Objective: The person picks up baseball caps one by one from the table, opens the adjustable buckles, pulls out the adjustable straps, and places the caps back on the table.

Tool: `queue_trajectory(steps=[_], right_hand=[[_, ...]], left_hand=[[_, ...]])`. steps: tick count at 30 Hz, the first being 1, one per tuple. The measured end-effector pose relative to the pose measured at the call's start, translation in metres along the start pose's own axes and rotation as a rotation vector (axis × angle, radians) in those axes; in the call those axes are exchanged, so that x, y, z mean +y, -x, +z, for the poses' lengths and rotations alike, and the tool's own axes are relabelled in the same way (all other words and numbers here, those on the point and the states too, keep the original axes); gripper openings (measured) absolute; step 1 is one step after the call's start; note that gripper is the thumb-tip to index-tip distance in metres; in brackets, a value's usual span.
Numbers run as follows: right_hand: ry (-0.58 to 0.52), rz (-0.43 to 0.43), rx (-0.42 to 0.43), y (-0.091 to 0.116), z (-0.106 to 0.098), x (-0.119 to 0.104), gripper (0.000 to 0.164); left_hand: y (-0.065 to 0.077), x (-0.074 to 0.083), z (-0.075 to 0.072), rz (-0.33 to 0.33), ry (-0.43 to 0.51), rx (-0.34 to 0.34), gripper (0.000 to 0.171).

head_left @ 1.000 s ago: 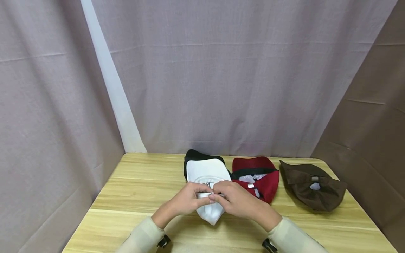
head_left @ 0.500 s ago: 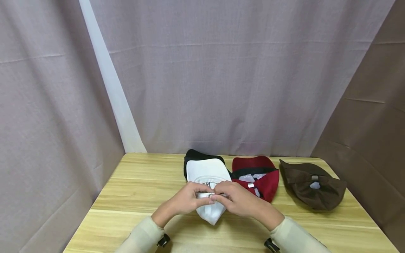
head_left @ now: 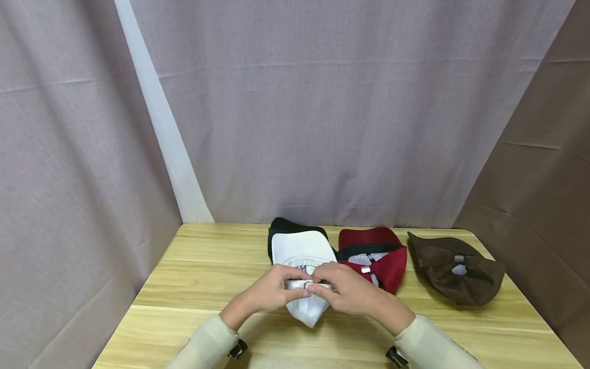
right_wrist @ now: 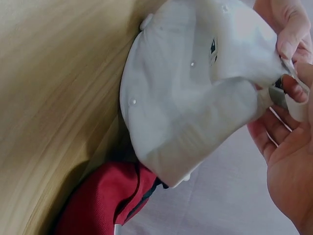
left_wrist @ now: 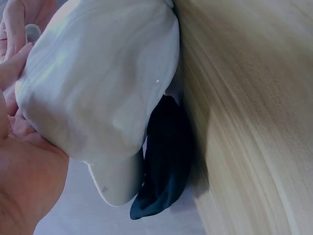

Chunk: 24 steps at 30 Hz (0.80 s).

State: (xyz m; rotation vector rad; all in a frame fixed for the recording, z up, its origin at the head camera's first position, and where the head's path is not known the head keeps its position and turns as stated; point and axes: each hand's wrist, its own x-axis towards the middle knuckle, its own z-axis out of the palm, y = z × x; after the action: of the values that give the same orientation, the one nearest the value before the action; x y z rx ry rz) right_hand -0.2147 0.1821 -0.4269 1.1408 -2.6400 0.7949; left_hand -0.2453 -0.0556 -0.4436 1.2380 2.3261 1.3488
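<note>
A white baseball cap (head_left: 306, 248) sits at the middle of the table, brim pointing away, its crown toward me. Both hands meet at the cap's back strap, thumbs nearest me. My left hand (head_left: 272, 288) pinches the strap from the left; in the left wrist view the crown hides part of its fingers. From the other side my right hand (head_left: 345, 288) pinches the strap's end. The right wrist view shows a grey metal buckle (right_wrist: 278, 96) on the strap (right_wrist: 297, 108), with the strap's free end curving between the fingers.
Behind the white cap lies a black cap (head_left: 288, 225), partly covered. Close on the right is a red cap (head_left: 392, 269) with a dark band. Farther right rests a dark brown cap (head_left: 461, 282). Grey curtains (head_left: 322, 128) hang behind the wooden table (head_left: 207, 266).
The fingers shift slightly at the strap, and a small gap by the thumbs shows more clearly. The caps stay where they were.
</note>
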Motion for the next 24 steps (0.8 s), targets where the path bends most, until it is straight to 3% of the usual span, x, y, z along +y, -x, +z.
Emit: queue_trajectory(steps=[8, 24], right_hand=[[0.135, 0.029, 0.073, -0.0037, 0.0044, -0.0087, 0.031], [0.04, 0.002, 0.059, -0.0024, 0.0027, -0.0075, 0.023]], left_hand=[[-0.0004, 0.0013, 0.0002, 0.0, 0.0, 0.026, 0.02], [-0.0009, 0.0024, 0.0007, -0.015, -0.008, 0.04, 0.019]])
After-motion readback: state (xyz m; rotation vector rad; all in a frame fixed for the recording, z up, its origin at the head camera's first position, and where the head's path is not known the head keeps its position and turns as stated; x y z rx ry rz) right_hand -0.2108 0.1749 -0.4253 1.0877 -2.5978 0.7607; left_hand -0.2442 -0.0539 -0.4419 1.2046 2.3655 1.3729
